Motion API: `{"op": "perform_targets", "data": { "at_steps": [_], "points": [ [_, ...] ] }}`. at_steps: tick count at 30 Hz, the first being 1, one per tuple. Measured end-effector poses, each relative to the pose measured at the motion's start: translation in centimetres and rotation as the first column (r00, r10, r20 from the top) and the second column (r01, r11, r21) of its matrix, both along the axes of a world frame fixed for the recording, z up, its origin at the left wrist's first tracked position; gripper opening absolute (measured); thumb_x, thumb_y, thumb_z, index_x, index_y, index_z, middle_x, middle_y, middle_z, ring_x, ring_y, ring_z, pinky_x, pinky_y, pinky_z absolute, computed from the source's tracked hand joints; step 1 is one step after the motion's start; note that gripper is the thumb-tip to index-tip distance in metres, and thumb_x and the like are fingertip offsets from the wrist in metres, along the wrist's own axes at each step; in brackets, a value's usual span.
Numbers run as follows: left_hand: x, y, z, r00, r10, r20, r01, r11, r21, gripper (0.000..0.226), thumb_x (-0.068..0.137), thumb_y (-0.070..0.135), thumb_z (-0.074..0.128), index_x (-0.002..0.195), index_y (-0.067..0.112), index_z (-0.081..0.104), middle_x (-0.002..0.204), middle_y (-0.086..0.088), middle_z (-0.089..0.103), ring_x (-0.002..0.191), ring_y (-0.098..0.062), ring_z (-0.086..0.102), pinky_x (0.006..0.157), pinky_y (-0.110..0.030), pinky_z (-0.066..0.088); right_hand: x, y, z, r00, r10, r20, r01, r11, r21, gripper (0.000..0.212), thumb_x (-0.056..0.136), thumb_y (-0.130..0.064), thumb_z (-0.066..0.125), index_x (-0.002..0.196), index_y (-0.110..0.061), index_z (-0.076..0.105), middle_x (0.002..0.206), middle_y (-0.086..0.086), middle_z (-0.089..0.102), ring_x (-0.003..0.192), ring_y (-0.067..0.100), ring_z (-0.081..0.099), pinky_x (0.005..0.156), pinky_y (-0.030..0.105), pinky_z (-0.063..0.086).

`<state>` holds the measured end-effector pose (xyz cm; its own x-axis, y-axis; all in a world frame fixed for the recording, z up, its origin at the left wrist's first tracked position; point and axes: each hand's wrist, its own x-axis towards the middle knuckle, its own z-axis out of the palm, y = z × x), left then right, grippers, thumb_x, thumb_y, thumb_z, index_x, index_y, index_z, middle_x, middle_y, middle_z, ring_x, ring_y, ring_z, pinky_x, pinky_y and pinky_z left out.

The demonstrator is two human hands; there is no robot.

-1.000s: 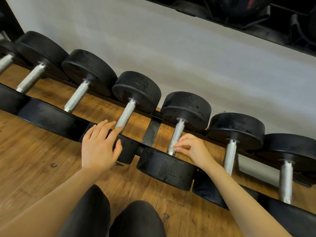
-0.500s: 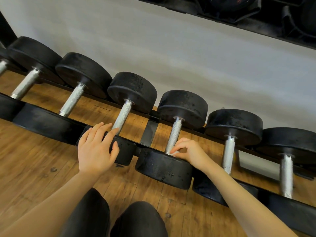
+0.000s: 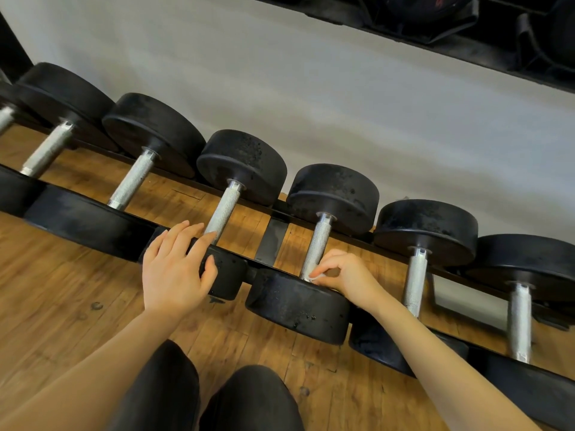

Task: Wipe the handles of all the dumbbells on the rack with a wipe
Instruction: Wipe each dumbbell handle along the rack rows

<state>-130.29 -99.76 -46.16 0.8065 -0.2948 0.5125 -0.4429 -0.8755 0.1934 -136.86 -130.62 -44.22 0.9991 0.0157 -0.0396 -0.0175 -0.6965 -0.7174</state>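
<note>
Several black dumbbells with knurled silver handles lie side by side on a low black rack (image 3: 271, 241). My right hand (image 3: 345, 275) pinches a small white wipe (image 3: 315, 277) against the near end of one middle handle (image 3: 317, 244), just above that dumbbell's near head (image 3: 295, 306). My left hand (image 3: 174, 269) rests with straight fingers on the near head (image 3: 227, 275) of the neighbouring dumbbell to the left, its fingertips by the near end of that handle (image 3: 225, 209). Most of the wipe is hidden under my fingers.
A grey wall (image 3: 342, 104) runs behind the rack, with a dark shelf (image 3: 466, 32) above it. The floor (image 3: 62, 306) is wooden planks. My knees in dark trousers (image 3: 199, 396) are at the bottom edge. More dumbbell handles (image 3: 415, 284) lie to the right.
My right hand has slid the wipe down the handle toward the near head. My left hand has stayed on the neighbouring dumbbell head.
</note>
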Motion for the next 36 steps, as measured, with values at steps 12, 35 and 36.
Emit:
{"op": "perform_targets", "data": {
  "at_steps": [12, 35, 36],
  "points": [
    [0.0, 0.1, 0.0, 1.000, 0.001, -0.009, -0.001, 1.000, -0.012, 0.046, 0.092, 0.034, 0.039, 0.120, 0.013, 0.069, 0.128, -0.010, 0.063, 0.130, -0.029, 0.049, 0.108, -0.047, 0.032, 0.3, 0.3, 0.8, 0.995, 0.059, -0.078, -0.059, 0.998, 0.002, 0.015, 0.077, -0.016, 0.077, 0.080, -0.030, 0.074, 0.093, -0.009, 0.063, 0.089, 0.004, 0.060, 0.083, 0.020, 0.049],
    [0.5, 2.6, 2.6, 0.974, -0.059, -0.218, 0.073, 0.996, 0.055, 0.053, 0.097, 0.046, 0.030, 0.140, 0.024, 0.052, 0.151, -0.007, 0.044, 0.139, -0.028, 0.041, 0.113, -0.042, 0.028, 8.6, 13.2, 3.6, 0.952, -0.072, 0.298, 0.078, 0.997, -0.010, 0.014, 0.085, -0.016, 0.071, 0.098, -0.015, 0.075, 0.094, -0.007, 0.058, 0.077, -0.005, 0.051, 0.070, 0.002, 0.038],
    [1.0, 3.4, 3.0, 0.977, -0.060, -0.206, 0.074, 0.995, 0.062, 0.053, 0.098, 0.046, 0.030, 0.141, 0.024, 0.052, 0.150, -0.007, 0.045, 0.139, -0.028, 0.041, 0.112, -0.042, 0.030, 9.2, 13.9, 3.5, 0.948, -0.096, 0.304, 0.101, 0.995, 0.001, 0.014, 0.086, -0.015, 0.070, 0.099, -0.015, 0.075, 0.096, -0.006, 0.059, 0.078, -0.004, 0.051, 0.072, 0.000, 0.037]
  ]
}}
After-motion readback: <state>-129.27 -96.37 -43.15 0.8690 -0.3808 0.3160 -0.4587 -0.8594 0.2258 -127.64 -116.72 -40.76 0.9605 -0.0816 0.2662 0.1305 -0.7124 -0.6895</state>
